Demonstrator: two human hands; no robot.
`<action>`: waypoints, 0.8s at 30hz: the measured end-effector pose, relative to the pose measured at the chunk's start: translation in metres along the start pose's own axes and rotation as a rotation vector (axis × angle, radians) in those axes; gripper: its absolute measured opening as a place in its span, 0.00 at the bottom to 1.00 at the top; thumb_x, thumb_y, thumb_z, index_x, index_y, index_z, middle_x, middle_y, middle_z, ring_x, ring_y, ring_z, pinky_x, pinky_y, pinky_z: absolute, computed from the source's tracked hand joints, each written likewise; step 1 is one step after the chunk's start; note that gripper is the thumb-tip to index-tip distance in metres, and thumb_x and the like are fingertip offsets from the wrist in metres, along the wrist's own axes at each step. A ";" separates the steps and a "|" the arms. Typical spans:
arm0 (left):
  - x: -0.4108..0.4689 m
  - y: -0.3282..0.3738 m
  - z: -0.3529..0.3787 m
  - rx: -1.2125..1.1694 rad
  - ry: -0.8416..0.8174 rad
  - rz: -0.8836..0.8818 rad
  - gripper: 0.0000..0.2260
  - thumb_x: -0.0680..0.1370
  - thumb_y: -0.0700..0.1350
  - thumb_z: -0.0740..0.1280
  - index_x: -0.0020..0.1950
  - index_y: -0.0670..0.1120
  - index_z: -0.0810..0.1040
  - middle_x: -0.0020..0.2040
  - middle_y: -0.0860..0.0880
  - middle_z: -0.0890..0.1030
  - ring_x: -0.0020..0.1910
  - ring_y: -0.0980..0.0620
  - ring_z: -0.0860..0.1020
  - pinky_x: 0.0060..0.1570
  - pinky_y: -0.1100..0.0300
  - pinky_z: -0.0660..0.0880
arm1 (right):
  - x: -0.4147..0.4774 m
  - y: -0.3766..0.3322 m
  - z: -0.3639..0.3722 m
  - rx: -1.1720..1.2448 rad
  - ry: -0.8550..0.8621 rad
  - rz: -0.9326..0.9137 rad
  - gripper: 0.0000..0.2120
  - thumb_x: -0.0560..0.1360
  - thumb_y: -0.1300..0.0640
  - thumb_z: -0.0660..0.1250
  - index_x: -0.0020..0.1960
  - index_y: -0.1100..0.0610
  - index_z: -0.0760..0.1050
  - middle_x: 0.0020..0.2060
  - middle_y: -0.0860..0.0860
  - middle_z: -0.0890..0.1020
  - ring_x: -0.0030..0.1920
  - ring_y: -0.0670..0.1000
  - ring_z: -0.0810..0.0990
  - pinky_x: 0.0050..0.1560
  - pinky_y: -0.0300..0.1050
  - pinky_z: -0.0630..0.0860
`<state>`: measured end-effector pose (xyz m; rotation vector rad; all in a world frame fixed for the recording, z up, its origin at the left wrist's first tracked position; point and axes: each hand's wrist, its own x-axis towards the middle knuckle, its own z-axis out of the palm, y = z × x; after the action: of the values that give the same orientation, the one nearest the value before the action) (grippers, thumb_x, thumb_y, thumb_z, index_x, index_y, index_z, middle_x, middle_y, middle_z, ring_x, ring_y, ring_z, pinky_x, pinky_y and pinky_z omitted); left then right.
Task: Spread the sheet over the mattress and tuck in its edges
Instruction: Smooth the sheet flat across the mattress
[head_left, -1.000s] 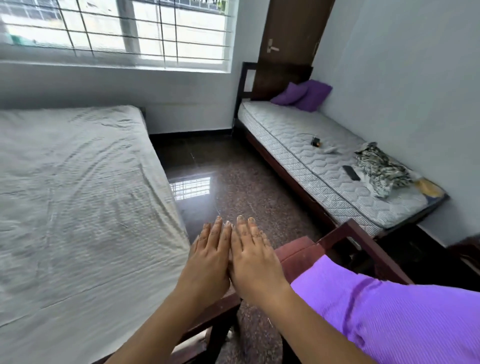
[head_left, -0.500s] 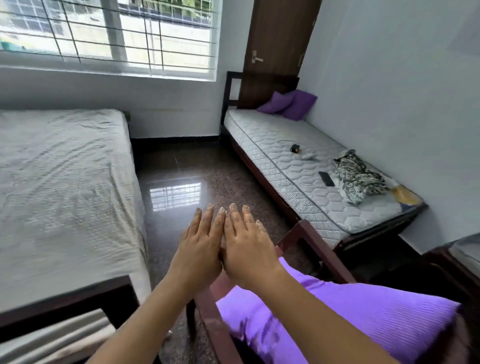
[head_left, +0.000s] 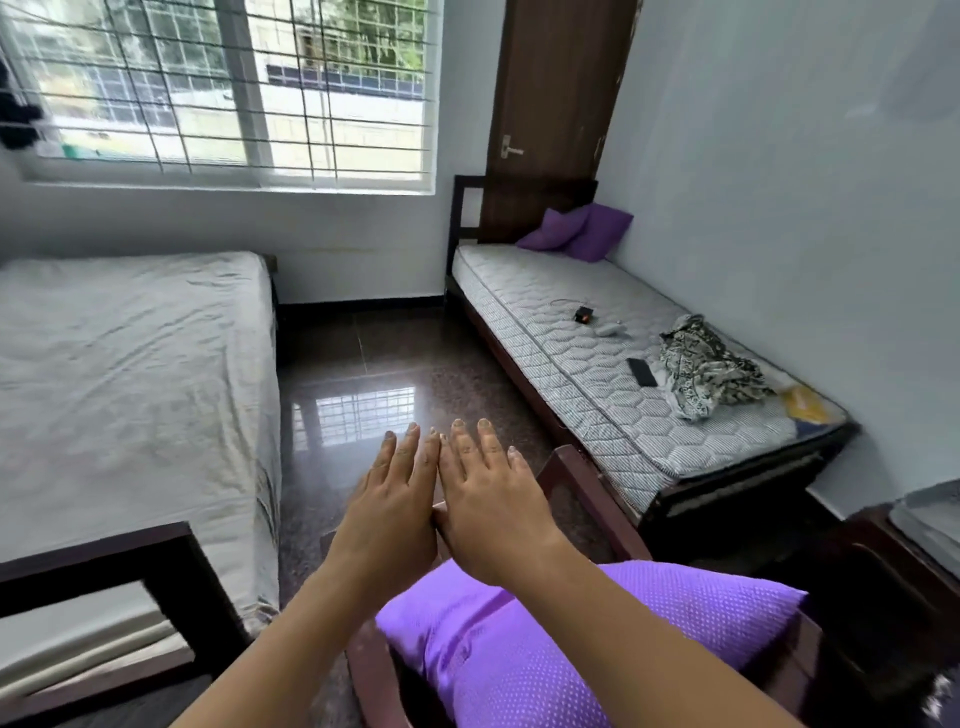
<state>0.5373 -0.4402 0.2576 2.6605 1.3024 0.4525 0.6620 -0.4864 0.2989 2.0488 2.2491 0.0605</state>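
A white sheet (head_left: 130, 374) covers the bed on the left, wrinkled on top and hanging down its right side. The bed on the right has a bare quilted mattress (head_left: 561, 332). My left hand (head_left: 395, 499) and my right hand (head_left: 488, 499) are held out flat side by side in the air, fingers straight, palms down, above the floor and a chair. They touch along the index fingers and hold nothing.
A purple pillow (head_left: 545, 649) lies on a dark wooden chair (head_left: 587, 483) below my arms. On the bare mattress lie a patterned cloth (head_left: 706, 369), a phone (head_left: 641, 371), a small black device (head_left: 583, 314) and two purple pillows (head_left: 576, 231). Glossy dark floor (head_left: 384, 374) runs between the beds.
The view has swung right and lifted, so the sheeted bed has slid left and more window and door show. My hands stay flat and together.
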 end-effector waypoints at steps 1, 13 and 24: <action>0.003 0.001 0.002 0.010 -0.010 -0.004 0.33 0.75 0.47 0.52 0.77 0.41 0.40 0.78 0.44 0.42 0.76 0.45 0.38 0.75 0.51 0.44 | 0.000 0.003 -0.001 0.007 -0.010 0.006 0.33 0.81 0.47 0.51 0.77 0.59 0.38 0.77 0.57 0.41 0.76 0.61 0.38 0.73 0.61 0.49; 0.064 0.051 0.033 0.116 -0.086 0.007 0.36 0.72 0.54 0.43 0.76 0.40 0.37 0.77 0.43 0.39 0.76 0.45 0.37 0.74 0.52 0.45 | 0.010 0.090 0.010 0.016 -0.045 -0.051 0.34 0.80 0.50 0.54 0.77 0.61 0.40 0.77 0.57 0.43 0.76 0.60 0.39 0.73 0.60 0.51; 0.101 0.143 0.078 0.103 0.000 -0.219 0.37 0.75 0.47 0.59 0.76 0.38 0.41 0.77 0.41 0.45 0.77 0.46 0.41 0.73 0.58 0.35 | 0.016 0.202 0.037 -0.026 -0.051 -0.350 0.33 0.81 0.48 0.53 0.77 0.60 0.39 0.77 0.56 0.43 0.76 0.60 0.39 0.73 0.61 0.52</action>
<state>0.7286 -0.4479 0.2415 2.5554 1.6361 0.3642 0.8640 -0.4526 0.2811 1.5954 2.5195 0.0103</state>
